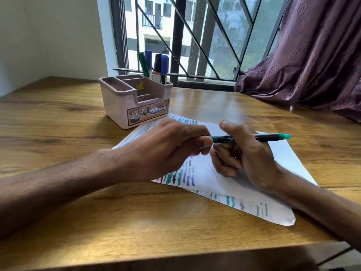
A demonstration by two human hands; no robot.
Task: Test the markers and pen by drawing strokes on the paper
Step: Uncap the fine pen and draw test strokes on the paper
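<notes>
The left hand (172,147) is pinching the green pen (269,137) by its end and the right hand (246,153) is gripping its middle, above the paper (283,153). Lots of strokes (175,177) are already showing. The markers (164,65) are waiting beyond the hands.

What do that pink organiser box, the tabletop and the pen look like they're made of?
The organiser looks like moulded plastic, matte dusty pink: rounded edges, thin dividers, a printed label on front. The table shows brown wood grain with a soft sheen; solid wood or laminate, I cannot tell. The pen seems plastic: smooth black barrel, teal end.
</notes>
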